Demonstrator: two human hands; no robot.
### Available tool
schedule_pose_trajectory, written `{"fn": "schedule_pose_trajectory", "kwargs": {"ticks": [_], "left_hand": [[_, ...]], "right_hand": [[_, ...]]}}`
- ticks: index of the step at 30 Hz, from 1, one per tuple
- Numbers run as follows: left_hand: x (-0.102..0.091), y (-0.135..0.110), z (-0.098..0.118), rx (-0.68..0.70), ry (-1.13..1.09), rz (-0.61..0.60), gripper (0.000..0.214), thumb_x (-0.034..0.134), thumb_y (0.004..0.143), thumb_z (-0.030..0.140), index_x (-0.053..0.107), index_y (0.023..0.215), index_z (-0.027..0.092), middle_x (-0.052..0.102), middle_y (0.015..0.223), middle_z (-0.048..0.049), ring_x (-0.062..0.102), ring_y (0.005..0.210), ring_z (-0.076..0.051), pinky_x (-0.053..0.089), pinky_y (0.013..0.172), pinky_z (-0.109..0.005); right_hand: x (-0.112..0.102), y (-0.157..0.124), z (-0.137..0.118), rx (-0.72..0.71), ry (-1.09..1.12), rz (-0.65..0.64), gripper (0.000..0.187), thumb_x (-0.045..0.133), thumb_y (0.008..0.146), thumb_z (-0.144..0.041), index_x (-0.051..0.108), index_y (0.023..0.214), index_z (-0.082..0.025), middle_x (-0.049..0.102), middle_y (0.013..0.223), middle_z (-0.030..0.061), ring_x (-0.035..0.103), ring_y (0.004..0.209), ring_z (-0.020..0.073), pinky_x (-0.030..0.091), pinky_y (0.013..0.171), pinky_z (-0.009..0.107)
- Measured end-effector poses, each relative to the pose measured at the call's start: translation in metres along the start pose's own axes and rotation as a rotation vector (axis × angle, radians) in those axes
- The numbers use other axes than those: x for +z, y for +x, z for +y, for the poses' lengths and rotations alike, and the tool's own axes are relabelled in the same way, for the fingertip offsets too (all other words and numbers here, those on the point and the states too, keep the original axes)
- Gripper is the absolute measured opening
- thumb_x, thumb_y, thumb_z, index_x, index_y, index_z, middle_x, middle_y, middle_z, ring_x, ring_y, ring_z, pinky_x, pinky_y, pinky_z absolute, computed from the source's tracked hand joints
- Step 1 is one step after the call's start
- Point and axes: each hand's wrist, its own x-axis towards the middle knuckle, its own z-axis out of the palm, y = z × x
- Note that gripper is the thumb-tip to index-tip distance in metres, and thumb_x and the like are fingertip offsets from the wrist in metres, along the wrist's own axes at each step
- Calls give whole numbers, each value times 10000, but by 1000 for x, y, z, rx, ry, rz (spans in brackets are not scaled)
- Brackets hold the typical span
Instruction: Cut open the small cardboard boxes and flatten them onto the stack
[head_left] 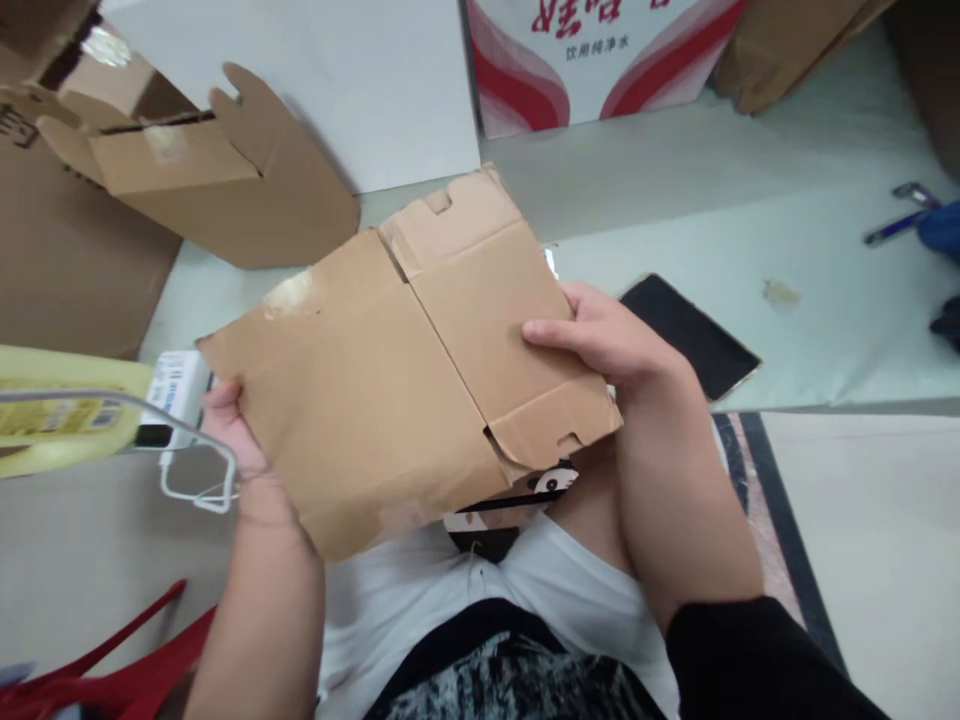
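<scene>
A flattened brown cardboard box [360, 370] spans the space between my two hands, tilted above my lap. My left hand [234, 425] grips its left edge, with most of the fingers hidden beneath the board. On the right side, my right hand [607, 335] holds the creased end panel, thumb on top and the other fingers mostly out of sight underneath. Slotted flaps stick out at the upper and lower ends of that panel. Pale tape marks show along the board's upper left and lower edges. Under it, a panda-patterned item [551, 482] is partly visible.
Behind stands an open brown carton [247, 200], beside a white box [390, 90] and a red-and-white water carton [600, 70]. A black flat rectangle [690, 335] lies on the pale green surface. At left are a yellow bottle [71, 410] and a white cable [217, 495].
</scene>
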Motion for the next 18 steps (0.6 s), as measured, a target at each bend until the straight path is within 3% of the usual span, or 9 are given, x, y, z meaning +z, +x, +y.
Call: {"fn": "schedule_pose_trajectory", "kwargs": {"ticks": [2,5,8,10,12,14,16,18], "left_hand": [[1,4,-5,-64,13,-78,380,520,762,518,651,960,221,786,926,-20,646,1264,-250,514,1132,-352],[4,9,-13,-121,83,-147,485,519,749,628,623,927,190,756,864,-53,694,1123,-295,549,1078,-453],[11,10,-22,-114,233,-160,423,576,705,566,611,901,192,740,860,-66,716,1003,-287,590,962,-467],[17,7,-28,-118,302,-210,397,666,694,488,652,961,195,759,964,-81,714,1059,-289,579,979,-463],[24,2,-36,-12,475,-323,397,691,726,438,691,1047,203,762,1108,-97,686,1174,-300,531,1074,-480],[32,-3,-46,205,757,-483,416,624,802,431,705,1142,206,728,1273,-113,639,1279,-309,464,1164,-499],[39,-10,-58,419,1048,-628,486,510,878,430,690,1251,174,659,1412,-147,572,1377,-338,416,1207,-530],[45,-17,-68,527,1243,-685,552,443,918,418,662,1325,118,600,1482,-191,489,1457,-385,373,1226,-573]], "right_hand": [[-1,-6,-3,-31,71,31,420,853,719,-474,706,994,-193,763,922,36,735,857,218,592,728,312],[-6,-3,0,-89,132,291,415,868,683,-465,711,954,-192,764,928,42,729,830,213,601,733,329],[-11,9,7,-262,232,617,424,839,646,-498,686,918,-210,757,1002,52,725,925,232,622,824,374],[-11,17,10,-392,304,734,412,807,636,-497,669,914,-227,741,1033,44,710,1048,241,619,913,386],[-9,21,11,-443,339,737,424,813,602,-456,659,932,-239,724,1018,30,691,1119,242,623,915,370],[-7,23,12,-415,350,734,470,837,568,-419,645,959,-245,699,966,13,698,1037,223,626,755,314],[-6,25,13,-384,351,827,496,837,578,-418,606,982,-246,653,908,-5,676,859,173,524,540,233],[-5,26,13,-381,294,949,467,775,662,-450,544,1019,-257,609,907,-22,616,743,118,393,446,179]]}}
